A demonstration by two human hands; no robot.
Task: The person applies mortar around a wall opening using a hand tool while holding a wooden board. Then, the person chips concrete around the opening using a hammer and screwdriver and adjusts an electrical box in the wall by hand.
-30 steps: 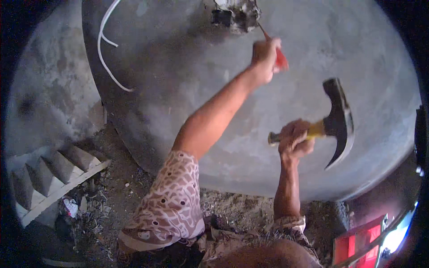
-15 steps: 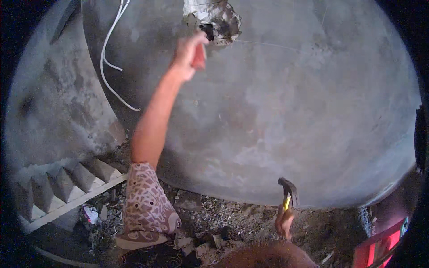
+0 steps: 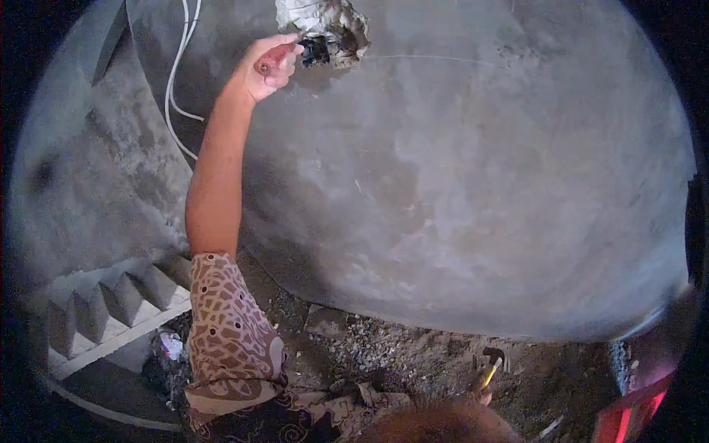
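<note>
My left hand (image 3: pixel 272 68) is closed round a red-handled chisel (image 3: pixel 272 59), whose round butt end faces me. Its blade is mostly hidden by the fingers and points toward a rough hole (image 3: pixel 347 40) chipped into the grey plastered wall (image 3: pixel 443 184). A dark square recess (image 3: pixel 316 52) lies inside the hole, with whitish crumpled material above it. Low down on the right, my right hand (image 3: pixel 484 399) grips a claw hammer (image 3: pixel 491 364) by its yellow handle. The hammer's dark head is up, well away from the wall hole; most of that hand is hidden.
Two white cables (image 3: pixel 173 81) hang on the wall left of my left arm. A sawtooth-edged concrete piece (image 3: pixel 111 336) stands at lower left. Rubble (image 3: pixel 362 351) covers the ground along the wall's foot. A red object (image 3: pixel 628 417) sits at lower right.
My left hand has turned the chisel so its butt faces me, and sits further left in view beside the hole. The hammer has dropped lower and slightly right. The whole view has shifted somewhat.
</note>
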